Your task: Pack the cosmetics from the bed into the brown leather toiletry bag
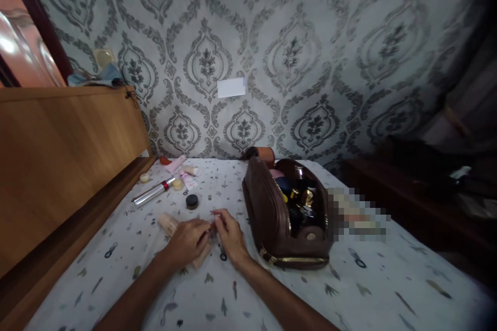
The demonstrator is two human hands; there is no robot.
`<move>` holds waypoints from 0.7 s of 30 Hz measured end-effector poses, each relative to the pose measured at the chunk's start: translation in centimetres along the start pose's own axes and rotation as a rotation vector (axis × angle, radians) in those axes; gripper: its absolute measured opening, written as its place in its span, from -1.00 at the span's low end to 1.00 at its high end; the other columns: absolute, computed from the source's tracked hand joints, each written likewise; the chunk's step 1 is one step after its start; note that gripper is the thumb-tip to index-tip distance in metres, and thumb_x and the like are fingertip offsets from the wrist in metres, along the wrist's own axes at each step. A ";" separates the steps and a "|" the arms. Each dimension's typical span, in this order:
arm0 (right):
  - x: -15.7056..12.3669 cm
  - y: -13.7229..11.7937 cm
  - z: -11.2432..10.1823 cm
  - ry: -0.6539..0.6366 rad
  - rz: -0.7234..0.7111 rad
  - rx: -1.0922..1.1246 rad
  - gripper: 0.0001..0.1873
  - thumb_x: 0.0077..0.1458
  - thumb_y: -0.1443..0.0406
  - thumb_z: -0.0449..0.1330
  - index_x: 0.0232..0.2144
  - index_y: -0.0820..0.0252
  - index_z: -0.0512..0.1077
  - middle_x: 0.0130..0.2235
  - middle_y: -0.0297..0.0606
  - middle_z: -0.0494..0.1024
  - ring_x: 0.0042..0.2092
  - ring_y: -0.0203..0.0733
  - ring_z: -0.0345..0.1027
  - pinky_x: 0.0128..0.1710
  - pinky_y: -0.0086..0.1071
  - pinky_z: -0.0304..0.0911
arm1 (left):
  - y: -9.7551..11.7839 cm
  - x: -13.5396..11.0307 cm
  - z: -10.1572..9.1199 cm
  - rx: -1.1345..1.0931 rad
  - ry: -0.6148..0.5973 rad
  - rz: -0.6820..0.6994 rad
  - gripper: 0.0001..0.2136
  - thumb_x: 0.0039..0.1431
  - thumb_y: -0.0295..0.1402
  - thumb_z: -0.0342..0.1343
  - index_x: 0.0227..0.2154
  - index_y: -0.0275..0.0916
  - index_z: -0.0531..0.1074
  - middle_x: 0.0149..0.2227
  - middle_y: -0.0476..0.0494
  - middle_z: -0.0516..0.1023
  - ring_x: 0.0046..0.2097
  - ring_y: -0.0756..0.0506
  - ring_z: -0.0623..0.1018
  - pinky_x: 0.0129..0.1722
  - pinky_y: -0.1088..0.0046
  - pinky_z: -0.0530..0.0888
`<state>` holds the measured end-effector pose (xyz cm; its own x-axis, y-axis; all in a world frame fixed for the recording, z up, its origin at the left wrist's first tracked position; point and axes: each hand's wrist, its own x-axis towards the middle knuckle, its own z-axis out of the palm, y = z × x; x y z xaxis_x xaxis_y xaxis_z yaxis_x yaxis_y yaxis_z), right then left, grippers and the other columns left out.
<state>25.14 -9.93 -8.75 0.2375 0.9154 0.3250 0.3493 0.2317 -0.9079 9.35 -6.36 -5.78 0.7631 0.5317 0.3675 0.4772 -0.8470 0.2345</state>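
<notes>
My left hand (189, 242) and my right hand (230, 235) meet over the patterned white bedsheet (349, 289), fingers pinched together on a small thin item (213, 229) between them that I cannot make out. A beige tube (169, 223) lies under and beside my left hand. An open brown toiletry bag (272, 217) full of cosmetics stands just right of my right hand.
Loose cosmetics lie at the back left: a silver pen-like tube (152, 192), a small black jar (191, 201), pink tubes (182, 168) and small round pots. A wooden headboard (58, 155) runs along the left. The patterned wall (272, 62) is behind. Dark furniture stands at the right.
</notes>
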 end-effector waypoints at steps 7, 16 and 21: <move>-0.3 -0.1 -0.2 -0.025 0.005 -0.027 -0.69 0.20 0.22 -0.02 -0.17 0.19 0.46 -0.42 -0.25 0.59 -0.36 -0.13 0.49 -0.32 -0.33 0.34 | -0.6 0.4 -0.9 0.017 0.043 -0.156 -0.77 0.27 -0.40 -0.08 -0.36 -0.19 0.49 -0.33 -0.14 0.59 -0.25 -0.13 0.56 -0.23 0.38 0.41; -0.4 -0.3 -0.3 -0.054 -0.006 -0.018 -0.71 0.19 0.23 0.00 -0.19 0.20 0.47 -0.43 -0.26 0.57 -0.41 -0.16 0.44 -0.38 -0.37 0.30 | -1.4 0.3 -0.6 0.048 0.101 -0.254 -0.77 0.28 -0.38 -0.08 -0.33 -0.19 0.50 -0.30 -0.16 0.58 -0.21 -0.14 0.54 -0.18 0.37 0.41; -0.4 -0.3 -0.1 -0.050 -0.016 -0.034 -0.71 0.19 0.25 -0.01 -0.18 0.22 0.46 -0.43 -0.27 0.56 -0.40 -0.18 0.43 -0.38 -0.39 0.28 | -1.1 0.2 -0.7 0.047 0.105 -0.264 -0.77 0.29 -0.38 -0.09 -0.32 -0.20 0.49 -0.29 -0.16 0.55 -0.21 -0.13 0.52 -0.19 0.37 0.40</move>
<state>25.09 -10.39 -8.60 0.1863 0.9272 0.3248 0.3834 0.2358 -0.8930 8.64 -5.27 -5.31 0.5617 0.7292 0.3909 0.6749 -0.6771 0.2932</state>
